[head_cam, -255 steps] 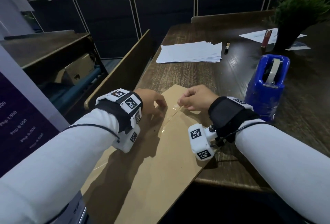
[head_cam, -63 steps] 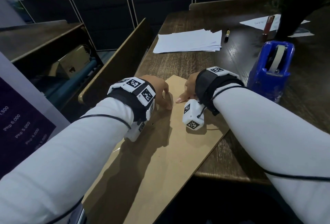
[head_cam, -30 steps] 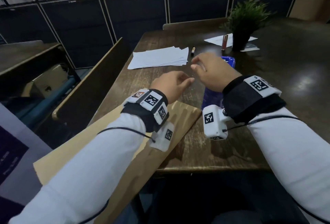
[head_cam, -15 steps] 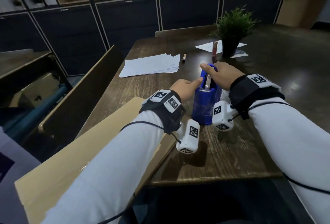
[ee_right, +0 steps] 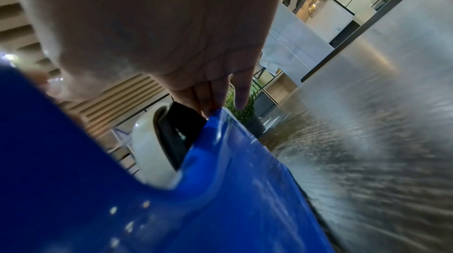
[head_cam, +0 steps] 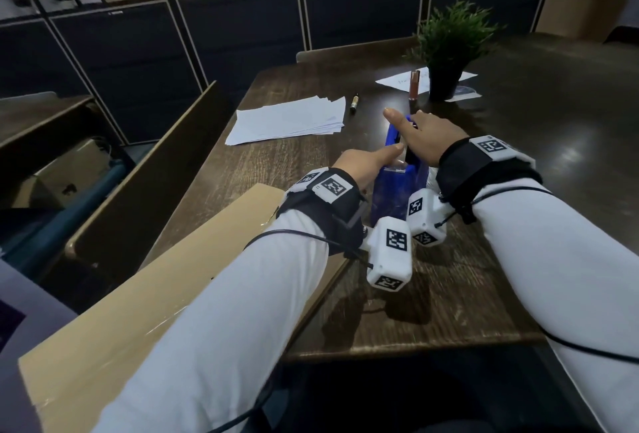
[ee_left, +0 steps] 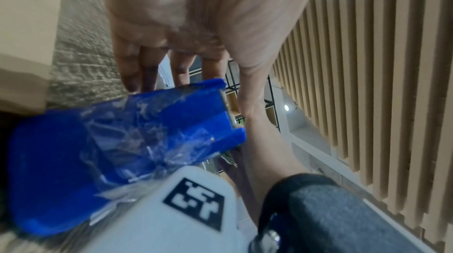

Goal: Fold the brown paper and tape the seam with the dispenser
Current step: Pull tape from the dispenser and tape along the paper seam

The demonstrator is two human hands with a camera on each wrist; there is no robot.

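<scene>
The blue tape dispenser (head_cam: 390, 197) stands on the dark wooden table (head_cam: 449, 311) between my two hands, just right of the brown paper's far corner. My left hand (head_cam: 370, 161) holds its cutter end. In the left wrist view, the left hand (ee_left: 186, 15) has straight fingers down one side of the dispenser (ee_left: 73, 160) and the thumb along the other. My right hand (head_cam: 425, 137) lies over the top, fingers straight and one fingertip raised. From the right wrist, the right hand (ee_right: 159, 24) touches the dispenser's (ee_right: 220, 208) far rim beside the white tape roll (ee_right: 147, 150). The folded brown paper (head_cam: 155, 301) lies at lower left, overhanging the table edge under my left forearm.
A stack of white sheets (head_cam: 287, 118) and a pen (head_cam: 354, 103) lie beyond the dispenser. A potted plant (head_cam: 449, 49) and a reddish tube (head_cam: 414, 85) stand further back. A wooden bench back (head_cam: 145, 183) runs along the table's left side.
Both hands left the brown paper, where they had been pressing the seam, and went to the dispenser. Over the last half second they stay on it, and a right fingertip lifts.
</scene>
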